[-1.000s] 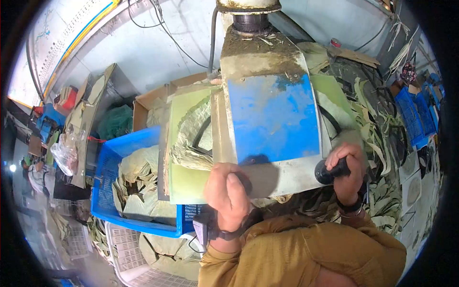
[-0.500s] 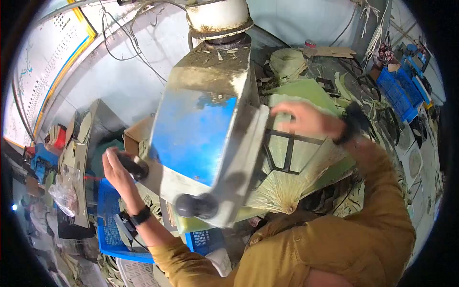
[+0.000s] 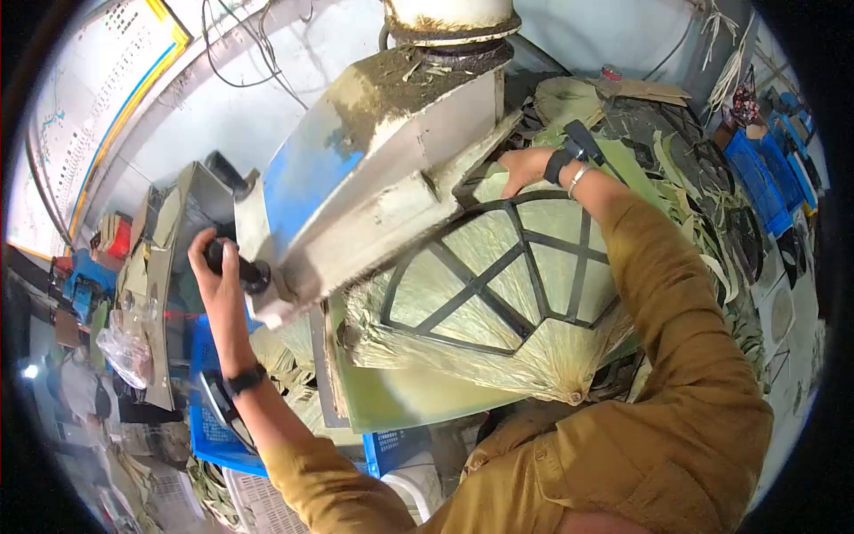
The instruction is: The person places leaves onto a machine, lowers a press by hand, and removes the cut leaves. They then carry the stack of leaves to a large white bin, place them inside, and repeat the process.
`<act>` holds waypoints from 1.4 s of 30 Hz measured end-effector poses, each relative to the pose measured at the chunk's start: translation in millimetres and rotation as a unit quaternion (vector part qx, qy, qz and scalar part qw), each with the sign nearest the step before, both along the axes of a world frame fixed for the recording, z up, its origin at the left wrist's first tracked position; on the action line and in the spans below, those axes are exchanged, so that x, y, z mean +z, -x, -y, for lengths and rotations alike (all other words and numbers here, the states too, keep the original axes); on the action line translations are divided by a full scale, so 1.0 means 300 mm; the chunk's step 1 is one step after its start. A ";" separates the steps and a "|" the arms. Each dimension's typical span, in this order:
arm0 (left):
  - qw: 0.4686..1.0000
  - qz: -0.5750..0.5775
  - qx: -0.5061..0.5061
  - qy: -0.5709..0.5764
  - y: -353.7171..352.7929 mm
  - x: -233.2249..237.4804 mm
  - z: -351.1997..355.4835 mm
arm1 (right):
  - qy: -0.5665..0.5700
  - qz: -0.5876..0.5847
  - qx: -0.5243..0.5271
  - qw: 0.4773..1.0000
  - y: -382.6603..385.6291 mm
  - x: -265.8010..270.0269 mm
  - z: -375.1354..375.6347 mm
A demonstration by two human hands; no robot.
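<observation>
My left hand is wrapped around a black knob handle at the lower front corner of a swing-arm press head, painted blue and white. A large pale-green dried palm leaf, shaped like a fan, lies beside the press head. On the leaf rests a black metal cutting die, a fan-shaped frame with crossing bars. My right hand is at the far edge of the die, thumb and fingers apart over the leaf. Some of its fingertips are hard to make out.
A green cutting board lies under the leaf. A second black handle sticks out from the press head's far side. Blue crates stand lower left, and leaf scraps are heaped at the right. A white wall chart hangs behind.
The press head has swung left, uncovering more of the leaf and the die. My left hand has stayed at its handle, and my right hand has moved to the die's far edge.
</observation>
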State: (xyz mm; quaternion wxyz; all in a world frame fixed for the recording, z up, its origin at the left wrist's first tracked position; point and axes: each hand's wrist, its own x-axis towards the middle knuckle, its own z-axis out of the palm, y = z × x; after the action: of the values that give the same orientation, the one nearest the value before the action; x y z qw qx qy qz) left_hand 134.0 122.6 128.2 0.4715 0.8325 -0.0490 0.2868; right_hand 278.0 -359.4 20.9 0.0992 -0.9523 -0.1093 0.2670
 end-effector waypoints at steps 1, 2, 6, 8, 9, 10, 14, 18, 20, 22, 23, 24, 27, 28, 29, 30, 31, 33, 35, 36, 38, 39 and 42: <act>1.000 0.013 -0.003 0.015 -0.065 -0.029 -0.035 | -0.027 0.035 0.016 0.999 0.031 0.027 -0.003; 0.999 0.025 -0.006 0.031 -0.125 -0.047 -0.068 | -0.053 0.070 0.031 0.996 0.072 0.050 -0.010; 0.999 0.009 0.015 -0.041 -0.289 -0.028 -0.140 | -0.021 0.153 0.128 0.980 0.295 0.247 -0.083; 0.999 0.003 0.010 -0.033 -0.356 -0.021 -0.153 | -0.138 0.321 0.309 0.885 0.403 0.218 -0.062; 0.999 0.013 0.011 -0.046 -0.403 -0.027 -0.177 | -0.128 0.317 0.320 0.883 0.472 0.236 -0.091; 0.998 0.022 0.007 -0.058 -0.462 -0.037 -0.201 | -0.118 0.313 0.329 0.883 0.526 0.248 -0.126; 0.999 0.000 0.021 -0.029 -0.600 -0.050 -0.240 | -0.138 0.286 0.329 0.889 0.579 0.237 -0.191; 0.997 -0.012 0.032 -0.076 -0.586 -0.050 -0.257 | -0.139 0.252 0.379 0.879 0.685 0.290 -0.184; 0.993 0.032 0.015 -0.112 -0.627 -0.073 -0.306 | -0.026 0.182 0.339 0.922 0.832 0.302 -0.114; 0.998 0.007 0.014 -0.066 -0.643 -0.077 -0.316 | -0.070 0.177 0.309 0.932 0.986 0.241 -0.023; 0.998 -0.005 0.004 -0.063 -0.645 -0.076 -0.324 | -0.119 0.179 0.285 0.934 1.048 0.202 0.003; 0.998 -0.017 -0.004 -0.064 -0.643 -0.073 -0.334 | -0.121 0.178 0.286 0.934 1.097 0.172 0.007; 0.994 0.034 0.032 -0.095 -0.671 -0.079 -0.340 | -0.020 0.286 0.236 0.929 1.214 -0.001 0.011; 0.998 0.018 0.044 -0.036 -0.648 -0.067 -0.293 | -0.019 0.290 0.230 0.929 1.232 -0.043 -0.013; 1.000 -0.006 0.020 -0.006 -0.643 -0.061 -0.288 | -0.057 0.355 0.177 0.916 1.238 -0.072 -0.051; 0.999 -0.030 0.004 0.023 -0.625 -0.054 -0.299 | -0.099 0.417 0.128 0.894 1.229 -0.085 -0.077; 0.999 -0.027 0.010 0.028 -0.578 -0.041 -0.265 | -0.111 0.423 0.134 0.889 1.212 -0.098 -0.089; 0.997 -0.019 0.063 -0.045 -0.498 -0.007 -0.227 | -0.180 0.494 0.074 0.847 1.220 -0.121 -0.119; 0.994 -0.034 0.070 -0.074 -0.513 -0.016 -0.288 | -0.212 0.483 0.091 0.845 1.217 -0.086 -0.083; 0.989 -0.116 0.092 -0.014 -0.402 0.037 -0.163 | -0.236 0.469 0.124 0.842 1.198 -0.051 -0.043; 0.971 -0.001 0.135 -0.198 -0.425 -0.031 -0.348 | -0.258 0.431 0.045 0.863 1.230 0.007 0.002; 0.959 0.020 0.175 -0.223 -0.399 -0.018 -0.381 | -0.280 0.421 -0.031 0.862 1.257 0.055 0.032; 0.982 0.038 0.150 0.108 -0.033 0.071 -0.013 | -0.250 0.448 -0.192 0.837 1.380 0.211 0.265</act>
State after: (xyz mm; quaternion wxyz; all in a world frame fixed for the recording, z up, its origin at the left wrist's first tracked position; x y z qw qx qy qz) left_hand 143.8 126.5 149.5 0.5081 0.7631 0.0899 0.3892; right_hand -135.9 -438.8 84.3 0.3230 -0.9126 -0.0202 -0.2498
